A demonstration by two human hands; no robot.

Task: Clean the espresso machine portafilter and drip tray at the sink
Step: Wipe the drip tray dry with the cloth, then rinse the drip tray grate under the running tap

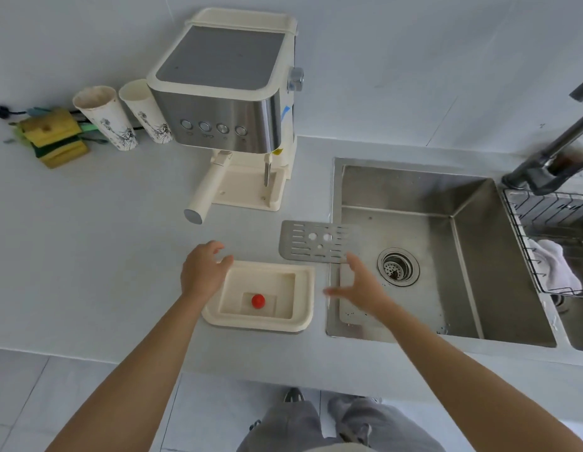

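The cream drip tray (303,295) lies on the counter in front of me, with a red float (258,300) in its well. Its perforated metal grate (316,244) lies behind it, overhanging the sink's left rim. My left hand (203,270) hovers open at the tray's far left corner. My right hand (360,285) is open above the sink's left edge, just right of the tray, its fingers spread. The portafilter (207,194) is locked in the espresso machine (225,89), its cream handle pointing toward me.
The steel sink (447,256) with its drain strainer (398,266) is on the right, a faucet (551,151) over its far right corner. A wire rack (554,243) holds a white cloth. Two paper cups (104,119) and sponges (52,138) stand at the back left.
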